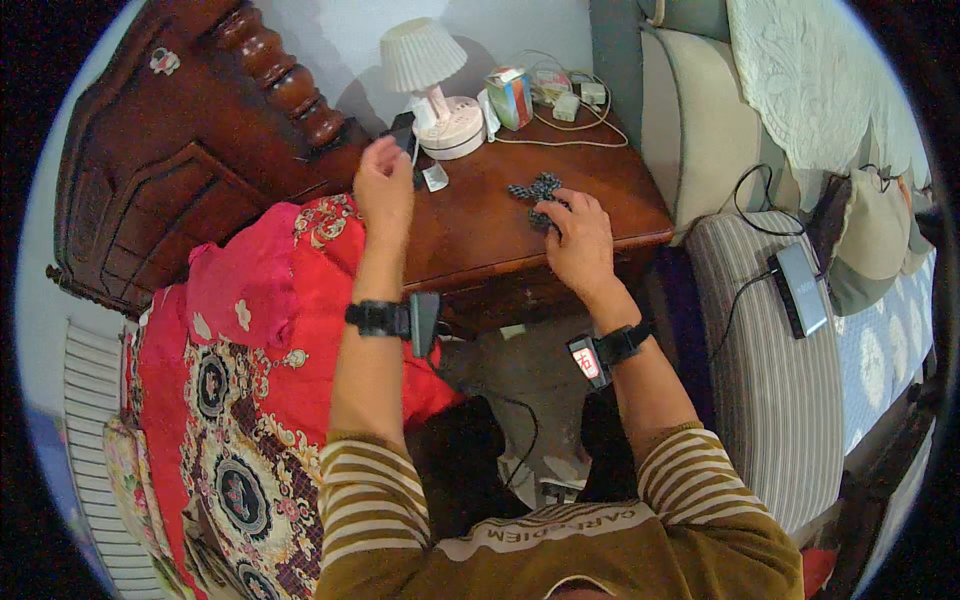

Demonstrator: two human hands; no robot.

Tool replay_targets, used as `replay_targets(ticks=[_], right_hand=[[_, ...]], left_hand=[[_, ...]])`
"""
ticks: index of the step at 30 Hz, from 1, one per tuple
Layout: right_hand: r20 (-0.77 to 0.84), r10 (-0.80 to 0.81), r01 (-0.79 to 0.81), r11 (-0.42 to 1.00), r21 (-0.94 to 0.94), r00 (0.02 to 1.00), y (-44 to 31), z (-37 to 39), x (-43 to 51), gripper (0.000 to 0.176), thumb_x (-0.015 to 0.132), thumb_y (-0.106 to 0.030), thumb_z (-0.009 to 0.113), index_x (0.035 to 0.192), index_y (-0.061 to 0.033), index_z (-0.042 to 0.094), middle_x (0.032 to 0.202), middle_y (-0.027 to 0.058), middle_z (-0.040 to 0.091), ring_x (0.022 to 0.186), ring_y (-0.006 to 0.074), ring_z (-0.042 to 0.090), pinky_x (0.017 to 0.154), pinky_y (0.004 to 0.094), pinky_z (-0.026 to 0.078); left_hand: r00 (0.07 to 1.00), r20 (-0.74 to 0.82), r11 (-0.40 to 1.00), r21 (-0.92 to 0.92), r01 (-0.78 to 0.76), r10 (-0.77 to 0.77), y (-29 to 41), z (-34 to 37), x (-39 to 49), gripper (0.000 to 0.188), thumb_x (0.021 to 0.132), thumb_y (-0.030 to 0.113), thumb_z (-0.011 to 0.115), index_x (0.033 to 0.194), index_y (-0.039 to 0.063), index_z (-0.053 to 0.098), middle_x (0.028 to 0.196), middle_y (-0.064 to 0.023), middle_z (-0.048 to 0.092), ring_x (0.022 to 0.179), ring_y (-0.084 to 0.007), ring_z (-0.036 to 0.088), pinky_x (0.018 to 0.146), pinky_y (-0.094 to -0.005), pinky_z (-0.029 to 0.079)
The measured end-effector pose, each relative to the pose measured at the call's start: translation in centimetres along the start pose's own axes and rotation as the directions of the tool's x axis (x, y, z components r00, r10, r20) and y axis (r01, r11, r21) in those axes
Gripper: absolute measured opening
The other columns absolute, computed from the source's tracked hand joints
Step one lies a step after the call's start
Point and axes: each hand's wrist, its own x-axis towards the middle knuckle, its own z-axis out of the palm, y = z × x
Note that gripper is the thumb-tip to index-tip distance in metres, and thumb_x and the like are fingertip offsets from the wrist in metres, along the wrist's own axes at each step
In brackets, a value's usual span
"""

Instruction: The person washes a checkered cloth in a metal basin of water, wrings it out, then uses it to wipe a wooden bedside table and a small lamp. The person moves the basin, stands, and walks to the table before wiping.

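Note:
On the wooden nightstand (480,225) lies a dark, light-flecked fabric piece (541,186), bow-like in outline, possibly a hair tie. The fingers and thumb of my right hand (581,232) close on its near right end, partly hiding it. My left hand (384,180) is raised near the nightstand's left side, its fingers curled and slightly blurred. Whether it holds anything cannot be made out. Just behind those fingers is a flat black object (403,129), partly covered. A small white packet (435,178) lies to the right of my left hand.
A white table lamp (450,127) with a pleated shade stands at the back, beside a small carton (510,97) and white chargers with cables (566,106). The red bedding (315,375) borders the left. A striped sofa arm (772,390) on the right bears a power bank (801,289).

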Motion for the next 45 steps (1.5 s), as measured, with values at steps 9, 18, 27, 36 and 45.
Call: replay_targets(ticks=[9,18,27,36,45], right_hand=[[-0.021,0.027,-0.027,1.000,-0.010,0.999,0.2,0.4,-0.2,0.039,0.072,-0.008,0.067,0.110,-0.0143,0.065,0.124,0.0115,0.054,0.118,0.0355,0.049,0.095,0.0486,0.042],[-0.016,0.009,-0.009,1.000,-0.015,1.000,0.1,0.1,0.1,0.045,0.070,-0.011,0.069,0.114,-0.0137,0.062,0.124,0.0134,0.053,0.118,0.0367,0.048,0.094,0.0484,0.042],[-0.014,0.036,-0.037,0.999,-0.033,0.999,-0.2,0.4,0.2,0.046,0.070,-0.011,0.069,0.115,-0.0142,0.062,0.125,0.0131,0.052,0.119,0.0360,0.048,0.095,0.0477,0.042],[-0.027,0.035,-0.037,0.996,-0.078,0.999,-0.1,0.9,0.3,0.047,0.069,-0.012,0.070,0.115,-0.0147,0.063,0.126,0.0132,0.052,0.119,0.0364,0.048,0.095,0.0490,0.042],[-0.018,0.040,-0.041,0.997,-0.072,0.999,-0.3,0.9,0.2,0.048,0.069,-0.012,0.070,0.117,-0.0150,0.063,0.127,0.0132,0.052,0.120,0.0374,0.048,0.096,0.0492,0.042]], left_hand=[[0.969,0.188,0.966,0.231,0.113,-0.158,-3.8,4.4,10.3,0.073,0.073,0.028,0.074,0.136,0.000,0.050,0.119,-0.0184,0.066,0.110,-0.0276,0.064,0.094,-0.0349,0.048],[0.928,0.321,0.970,0.210,0.124,-0.189,-5.9,6.1,13.9,0.063,0.073,0.023,0.074,0.127,-0.003,0.057,0.110,-0.0121,0.067,0.098,-0.0241,0.063,0.087,-0.0340,0.048],[0.875,0.436,0.974,0.024,0.224,-0.212,-4.7,6.8,13.1,0.070,0.072,0.019,0.071,0.135,0.001,0.047,0.125,-0.0126,0.058,0.111,-0.0264,0.056,0.096,-0.0328,0.041],[0.879,0.436,0.978,0.002,0.210,-0.190,-5.6,6.4,13.0,0.070,0.069,0.018,0.069,0.133,-0.002,0.048,0.120,-0.0129,0.061,0.105,-0.0256,0.058,0.093,-0.0308,0.042],[0.890,0.448,0.996,0.017,0.088,-0.086,-4.7,5.3,9.4,0.055,0.076,0.022,0.077,0.120,-0.005,0.059,0.109,-0.0128,0.069,0.094,-0.0215,0.065,0.083,-0.0321,0.050]])
